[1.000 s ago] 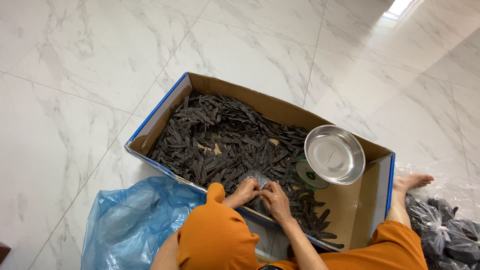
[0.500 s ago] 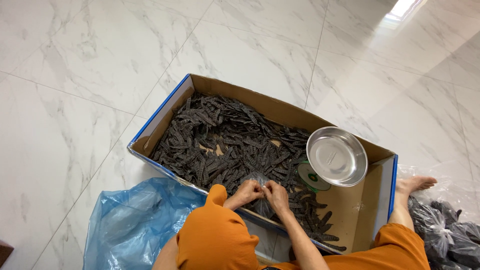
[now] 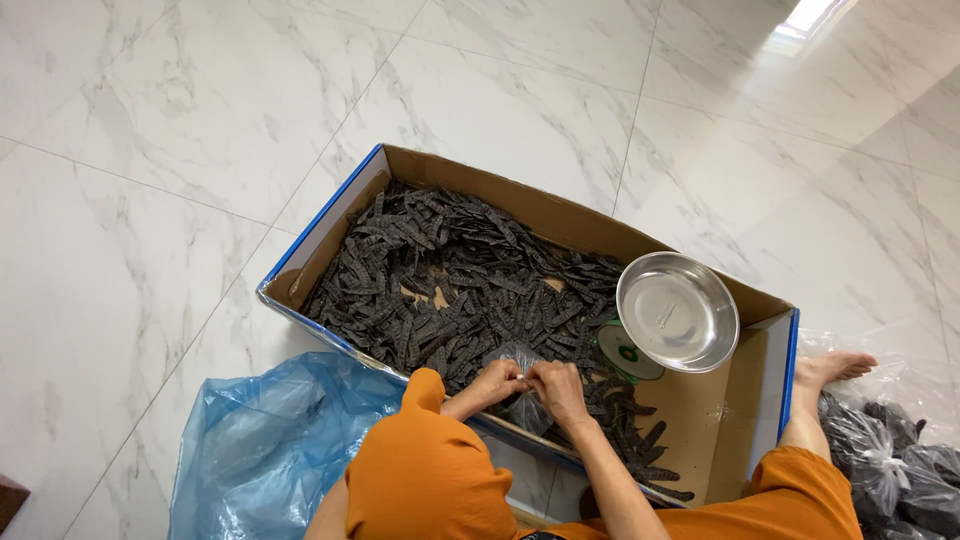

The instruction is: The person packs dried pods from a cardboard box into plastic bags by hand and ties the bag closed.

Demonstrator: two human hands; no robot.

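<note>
Little change over the last second: view nudged slightly, hands in the same spot, same pose. Work reads as a slow fiddly step at the bag mouth, not a reach or a carry.

Left hand (image 3: pixel 497 380) and right hand (image 3: pixel 556 385) close together, almost touching, over the near wall of the cardboard box (image 3: pixel 340 215). Both gripping a small clear plastic bag (image 3: pixel 520 362) between them; fingers (image 3: pixel 545 372) curled and pinched on the bag's top edge, not spread. Bag held just above the near edge of the box, partly filled with dark contents, exact fill hard to tell.

Box lying open on the marble floor (image 3: pixel 150 150), blue-edged, holding a wide heap of dark dried strips (image 3: pixel 450 285). Round steel bowl (image 3: pixel 677 311) perched on the box's right part, above a small green-and-white disc (image 3: pixel 628 352). Bare cardboard bottom showing at the right end.

Blue plastic bag (image 3: pixel 265 440) crumpled on the floor at the left. Tied clear bags of dark material (image 3: pixel 890 455) at far right, beside a bare foot (image 3: pixel 835 367). Orange garment (image 3: pixel 425 475) across the lower view.
</note>
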